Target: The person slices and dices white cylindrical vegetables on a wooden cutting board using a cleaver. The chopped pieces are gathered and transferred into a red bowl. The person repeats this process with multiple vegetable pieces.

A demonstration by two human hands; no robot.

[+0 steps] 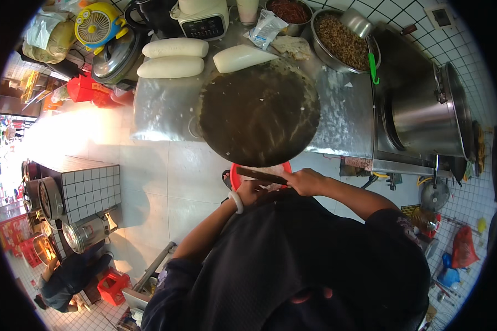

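Note:
My right hand (308, 182) grips a dark kitchen knife, likely a cleaver (259, 175), over a red plastic basin (288, 167). White pieces lie in the basin, partly hidden by the blade and hands. My left hand (250, 191), below a white bangle (236, 202), is close to the blade; its fingers are partly hidden and what they hold is unclear. Just beyond the basin is a round dark chopping board (261, 111) with a few white scraps. Behind it lie two peeled white radishes (172, 66) and a third, cut one (242, 58).
A steel bowl of brown minced food (341, 39) with a ladle stands at the back right, beside a large steel pot (426, 111). A steel worktop (165, 111) carries the board. At lower left, another person (72, 277) bends near a red stool (113, 285).

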